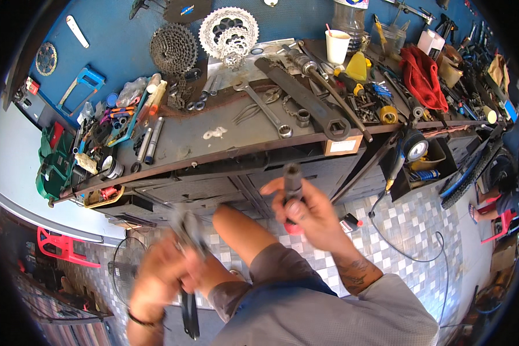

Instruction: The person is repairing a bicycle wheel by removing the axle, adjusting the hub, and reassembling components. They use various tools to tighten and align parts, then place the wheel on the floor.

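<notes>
My left hand (164, 265) grips a motion-blurred silver-and-black tool or part (189, 314), its silver end pointing up and its long black end hanging below my fingers. My right hand (314, 216) is closed around an upright dark-grey metal cylinder (292, 179) with a hollow-looking top. A red rounded item shows just below that hand; whether it joins the cylinder I cannot tell. Both hands are above my legs, in front of the workbench (202, 150). On the bench lie a combination wrench (262, 106), a long flat wrench (303, 95) and pliers (248, 112).
Bike cassettes (173, 49) hang on the blue wall. A red cloth (421, 75) lies among tools at the right. A gauge with hose (415, 150) hangs at the bench edge. A person's leg (490, 210) and a bicycle tyre (467, 173) are at far right. A pink chair (57, 251) stands left.
</notes>
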The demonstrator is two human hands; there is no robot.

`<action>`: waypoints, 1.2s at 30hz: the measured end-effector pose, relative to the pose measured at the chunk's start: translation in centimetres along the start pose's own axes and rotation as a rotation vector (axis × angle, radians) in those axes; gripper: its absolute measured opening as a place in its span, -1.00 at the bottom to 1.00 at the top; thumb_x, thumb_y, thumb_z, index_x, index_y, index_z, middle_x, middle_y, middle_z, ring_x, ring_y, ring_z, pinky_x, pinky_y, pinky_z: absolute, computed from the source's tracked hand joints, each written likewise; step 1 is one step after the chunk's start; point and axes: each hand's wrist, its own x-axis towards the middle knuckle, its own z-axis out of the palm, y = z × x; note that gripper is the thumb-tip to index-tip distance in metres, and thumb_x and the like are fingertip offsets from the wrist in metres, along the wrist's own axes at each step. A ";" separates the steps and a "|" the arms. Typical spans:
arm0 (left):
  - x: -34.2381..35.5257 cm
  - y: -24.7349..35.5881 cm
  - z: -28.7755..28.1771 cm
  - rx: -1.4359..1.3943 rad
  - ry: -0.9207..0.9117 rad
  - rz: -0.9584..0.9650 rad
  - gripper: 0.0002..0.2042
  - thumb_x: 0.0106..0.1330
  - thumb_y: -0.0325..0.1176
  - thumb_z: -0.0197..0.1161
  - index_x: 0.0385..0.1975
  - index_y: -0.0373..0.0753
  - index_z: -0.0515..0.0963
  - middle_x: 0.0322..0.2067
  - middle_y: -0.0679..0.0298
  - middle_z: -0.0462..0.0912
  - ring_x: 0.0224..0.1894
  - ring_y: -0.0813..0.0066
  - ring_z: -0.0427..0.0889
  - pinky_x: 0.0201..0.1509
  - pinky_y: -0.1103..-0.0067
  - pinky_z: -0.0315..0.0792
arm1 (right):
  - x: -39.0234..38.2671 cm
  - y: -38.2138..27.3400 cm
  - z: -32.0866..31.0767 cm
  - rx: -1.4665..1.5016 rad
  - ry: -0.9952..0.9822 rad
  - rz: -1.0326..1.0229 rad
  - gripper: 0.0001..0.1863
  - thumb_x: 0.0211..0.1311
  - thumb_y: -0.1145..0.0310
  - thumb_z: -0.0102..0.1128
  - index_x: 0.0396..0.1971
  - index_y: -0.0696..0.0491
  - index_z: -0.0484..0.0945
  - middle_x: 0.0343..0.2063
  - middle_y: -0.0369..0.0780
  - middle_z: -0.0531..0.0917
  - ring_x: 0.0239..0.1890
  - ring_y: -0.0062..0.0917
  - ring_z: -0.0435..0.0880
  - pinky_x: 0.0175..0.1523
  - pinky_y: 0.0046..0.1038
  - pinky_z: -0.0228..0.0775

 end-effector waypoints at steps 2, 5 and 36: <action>4.3 5.1 -0.2 -0.166 0.041 0.160 -0.63 0.57 -0.08 0.27 0.12 -0.25 0.52 -0.55 0.42 0.49 -0.70 0.65 0.39 -0.71 0.67 0.19 | -1.0 -0.3 -1.2 -0.055 0.060 0.048 -0.46 0.73 -0.01 -0.07 0.25 0.20 0.50 -0.35 -0.29 0.56 -0.26 -0.62 0.54 -0.06 -0.47 0.41; 15.6 12.8 0.9 -0.112 -0.105 0.330 -0.78 0.67 -0.29 0.10 -0.11 -0.33 0.58 -0.42 0.30 0.60 -0.38 0.57 0.63 -0.42 0.69 0.53 | -2.3 0.1 -1.1 -0.091 0.162 0.075 -0.51 0.75 0.06 -0.11 0.27 0.18 0.48 -0.35 -0.30 0.56 -0.25 -0.64 0.51 -0.07 -0.52 0.37; 28.5 10.8 20.9 1.797 -0.528 1.305 -0.78 0.27 -0.53 0.26 -0.14 -0.12 0.72 -0.14 0.24 0.72 0.05 0.20 0.68 0.15 0.26 0.56 | -13.0 0.9 -8.9 -0.363 0.742 0.241 -0.36 0.42 0.36 0.41 0.33 0.03 0.21 -0.27 -0.26 0.65 -0.27 -0.65 0.58 -0.08 -0.54 0.45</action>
